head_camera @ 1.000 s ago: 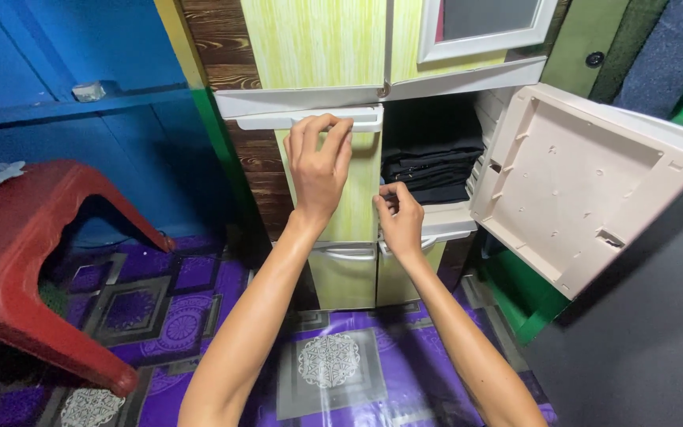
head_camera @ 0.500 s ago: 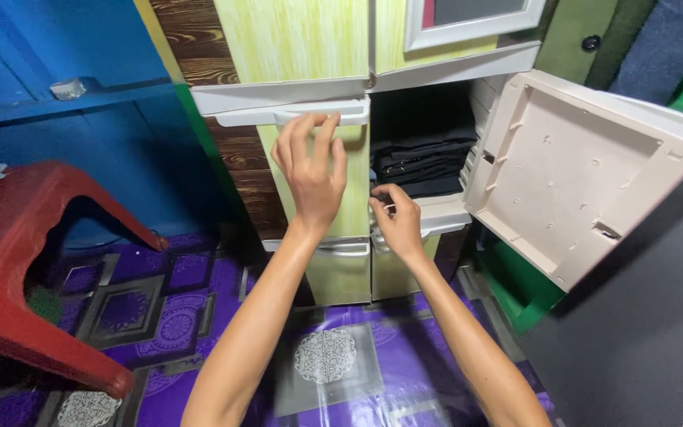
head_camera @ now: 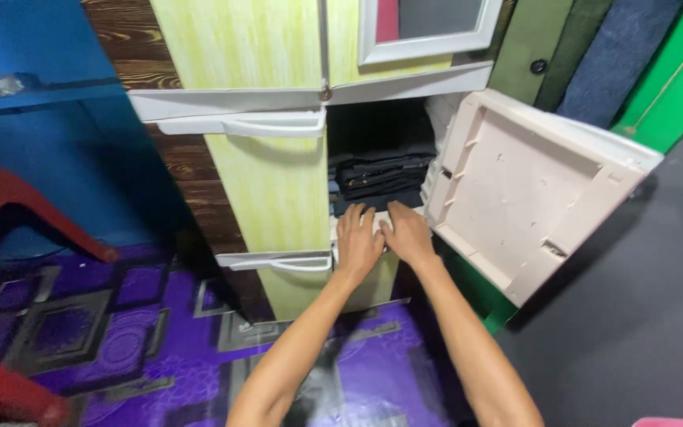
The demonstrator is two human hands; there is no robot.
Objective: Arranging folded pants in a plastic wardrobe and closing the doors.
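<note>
So the stack of folded black clothes (head_camera: 377,175) sits inside the open compartment of the yellow-green plastic cabinet (head_camera: 270,198), just above and beyond my fingertips, with the folds running side to side across the opening. Both hands are parked on the white front lip of that compartment (head_camera: 333,229), side by side and touching each other: left hand (head_camera: 357,241) and right hand (head_camera: 409,236). Fingers on both are loosely spread and laid flat, pointing up toward the pile, not closed around anything as far as I can see. The right hand looks a hair nearer the middle of the stack, while the left is closer to the shut door beside it. To the right of my fingers the cream plastic door (head_camera: 527,186) hangs swung wide open, inner ribbed face showing. Below my wrists there's the purple patterned floor mat (head_camera: 120,340), and a red plastic stool (head_camera: 9,213) way off to the left.
</note>
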